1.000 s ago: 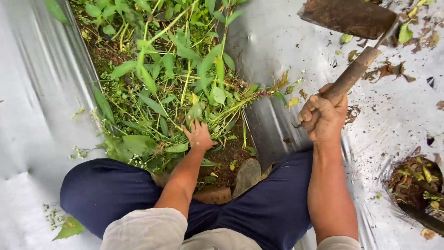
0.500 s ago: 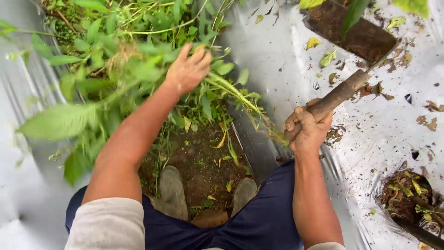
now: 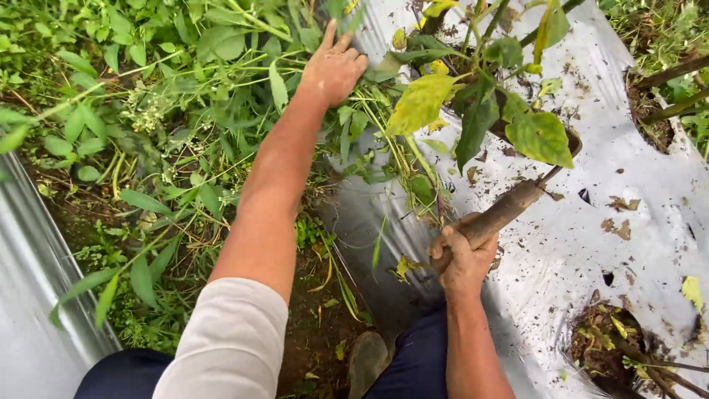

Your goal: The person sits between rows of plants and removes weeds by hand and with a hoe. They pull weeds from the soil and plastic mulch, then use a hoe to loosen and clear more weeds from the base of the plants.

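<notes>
My left hand (image 3: 334, 68) is stretched far forward into a mass of green weeds (image 3: 185, 96). It closes loosely on a bunch of long pale weed stems (image 3: 395, 144) that trail back from it toward my right hand. My right hand (image 3: 461, 255) is shut around the brown wooden handle of a hoe (image 3: 502, 214). The handle slants up to the right over the silver plastic sheet (image 3: 591, 222). The hoe's blade (image 3: 569, 142) is mostly hidden behind a plant with large yellow-green leaves (image 3: 480, 103).
The weeds fill a soil furrow (image 3: 310, 325) between two silver plastic sheets; the left one (image 3: 29, 310) shows at the lower left. Planting holes with soil and stems sit at lower right (image 3: 613, 347) and upper right (image 3: 657, 96). My boot (image 3: 367, 362) stands in the furrow.
My left hand took hold of weeds near my knees, lifted them and carried them far forward. The view tilted up the furrow. My right hand kept its grip on the hoe.
</notes>
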